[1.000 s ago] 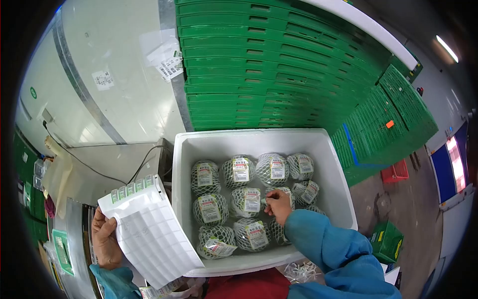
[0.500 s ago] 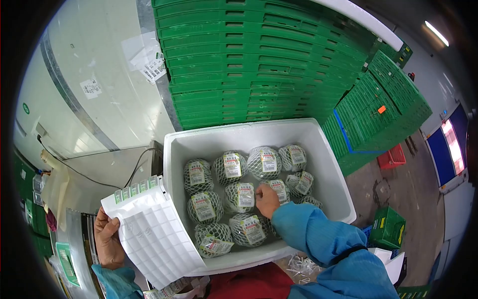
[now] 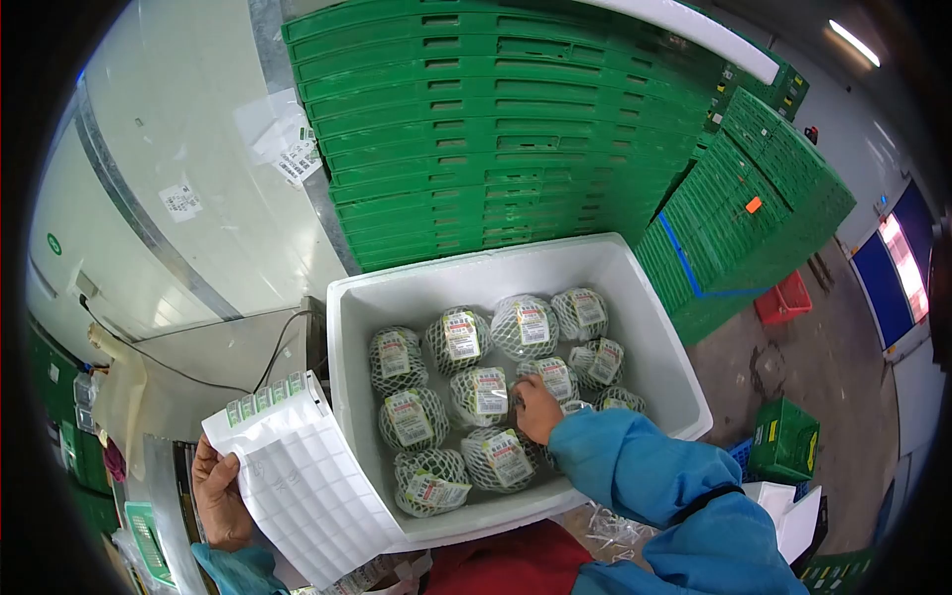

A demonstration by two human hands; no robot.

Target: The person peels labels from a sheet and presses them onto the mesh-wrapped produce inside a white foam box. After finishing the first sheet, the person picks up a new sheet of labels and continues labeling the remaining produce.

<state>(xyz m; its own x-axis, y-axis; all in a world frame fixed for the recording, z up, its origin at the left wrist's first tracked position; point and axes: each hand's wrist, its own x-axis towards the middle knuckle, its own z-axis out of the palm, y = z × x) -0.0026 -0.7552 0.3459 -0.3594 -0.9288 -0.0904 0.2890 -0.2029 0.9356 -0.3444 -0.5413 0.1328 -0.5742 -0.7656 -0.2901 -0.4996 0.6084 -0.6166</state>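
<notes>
My left hand (image 3: pixel 220 493) pinches the edge of a white label sheet (image 3: pixel 307 476), which has a row of green-and-white stickers along its top. The sheet hangs over the left wall of a white foam box (image 3: pixel 486 260). In the box sit several round greenish produce pieces in white foam nets, each with a printed label, such as one netted piece (image 3: pixel 462 337) in the back row. My right hand (image 3: pixel 536 409) is inside the box with its fingers drawn together, between a labelled piece (image 3: pixel 481 395) and another (image 3: pixel 548 375). What its fingertips hold, if anything, is hidden.
Tall stacks of green crates (image 3: pixel 476 129) rise right behind the box, with more green crates (image 3: pixel 734 218) to the right. A red basket (image 3: pixel 783 297) and a green bin (image 3: pixel 783 441) stand on the floor. A black cable (image 3: pixel 188 367) runs along the left.
The view has shifted slightly. My right hand stays almost at the same place among the netted pieces, and my left hand still holds the label sheet.
</notes>
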